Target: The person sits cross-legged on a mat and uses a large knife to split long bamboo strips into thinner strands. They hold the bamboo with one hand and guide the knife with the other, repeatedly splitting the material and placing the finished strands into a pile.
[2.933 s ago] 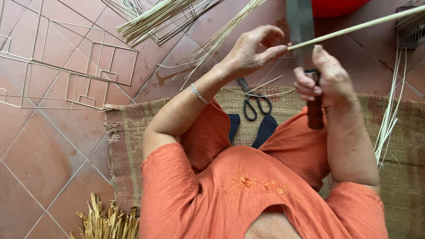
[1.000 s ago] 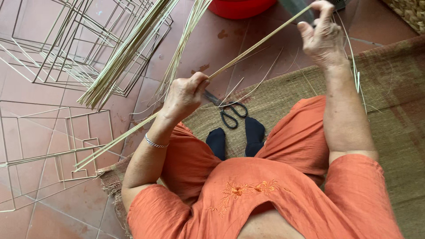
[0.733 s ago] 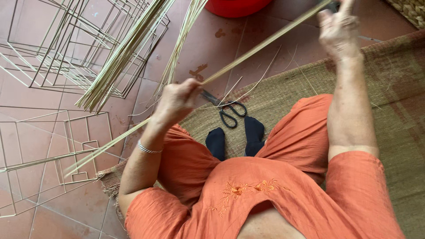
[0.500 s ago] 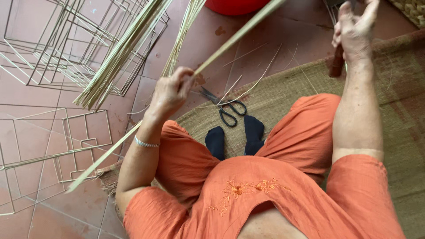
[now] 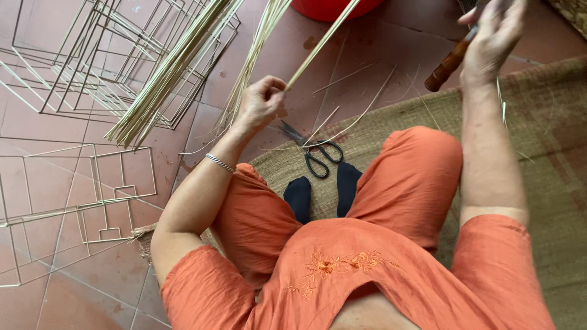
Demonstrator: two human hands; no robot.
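Two hands at work above woven straw mat (image 5: 550,153). Left hand (image 5: 262,101) fist-closed around long pale bamboo strip (image 5: 321,43), near mat's far-left edge. Right hand (image 5: 492,36) wraps brown wooden knife handle (image 5: 449,64). Keep strip taut, blade angled away from fingers. Black scissors (image 5: 318,153) lie between knees.

Pale yellow cane strip (image 5: 321,43), brown knife handle (image 5: 449,64), black scissors (image 5: 318,156), terracotta floor tiles (image 5: 73,287), tan woven mat (image 5: 550,159).

Soft, even daylight fills the scene, with only faint shadows and no glare. Focus is sharp across the centre; the raised right hand (image 5: 492,43) shows slight motion blur.
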